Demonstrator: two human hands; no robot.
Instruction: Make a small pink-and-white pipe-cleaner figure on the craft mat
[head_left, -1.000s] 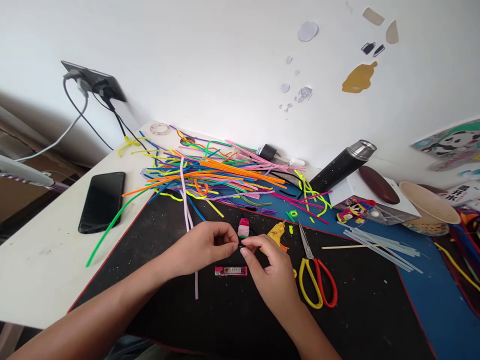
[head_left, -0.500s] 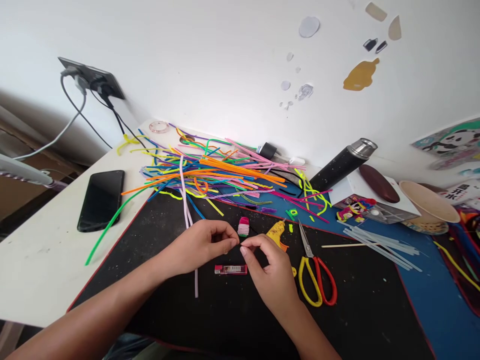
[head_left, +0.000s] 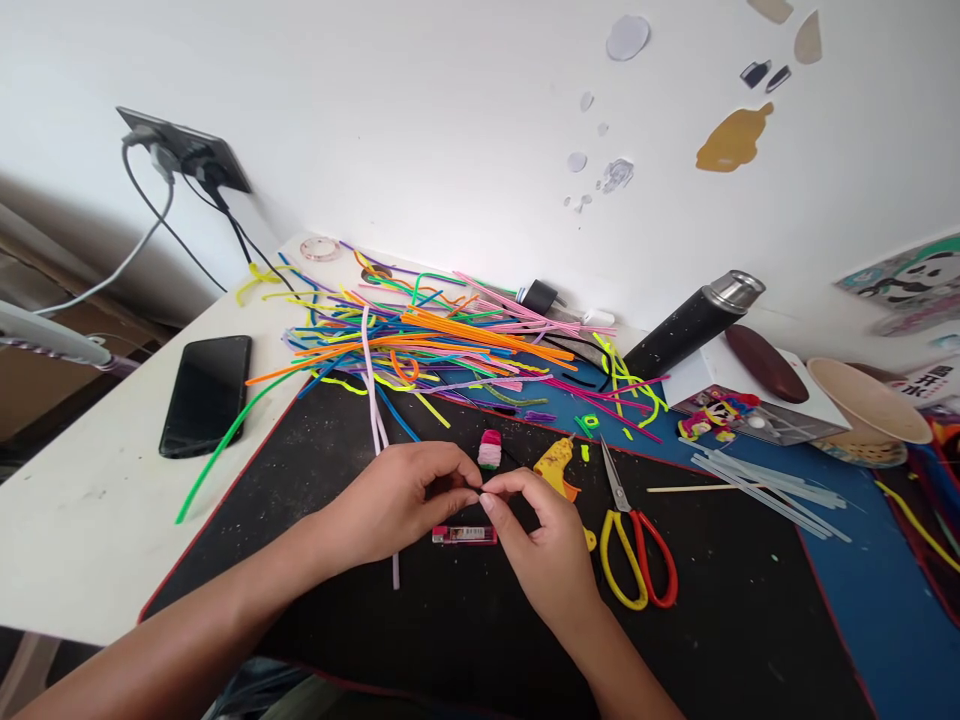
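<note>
My left hand [head_left: 412, 495] and my right hand [head_left: 544, 530] meet fingertip to fingertip above the black mat [head_left: 465, 640]. Both are pinched on something dark and too small to make out. Just behind the fingertips lies a small pink, white and red fuzzy piece [head_left: 490, 450]. A pink lighter [head_left: 465, 535] rests on the mat between the hands. Beyond my right hand are a yellow glue gun [head_left: 553, 462], partly hidden, and scissors [head_left: 636, 560] with yellow and red handles. A pale purple stem [head_left: 370, 385] passes under my left hand.
Colourful pipe cleaners [head_left: 420, 340] are heaped at the back. A phone [head_left: 206, 395] lies at the left. Toward the right are a black flask [head_left: 690, 325], clear glue sticks [head_left: 772, 490], a small colourful figure [head_left: 716, 415], a white box [head_left: 787, 400] and a bowl [head_left: 866, 405].
The view has shifted slightly, so the things on the table appear a little farther right. Both hands stay pinched together, with the fingertips now slightly closer.
</note>
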